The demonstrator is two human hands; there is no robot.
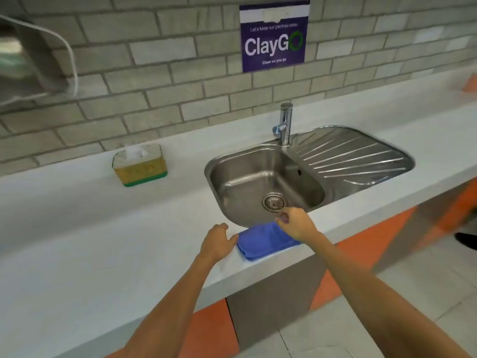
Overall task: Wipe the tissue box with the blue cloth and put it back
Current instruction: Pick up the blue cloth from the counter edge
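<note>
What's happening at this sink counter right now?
A person stands at a grey counter, both hands near a folded blue cloth lying at the front edge, just before the steel sink. The left hand rests on the counter beside the cloth; the right hand is over its far end, fingers curled, seemingly about to pick it up. The tissue box sits untouched further left, near the brick wall, so wiping has not started.

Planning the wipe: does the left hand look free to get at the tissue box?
Probably yes. The left hand rests empty beside the blue cloth, and only bare counter lies between it and the tissue box.
</note>
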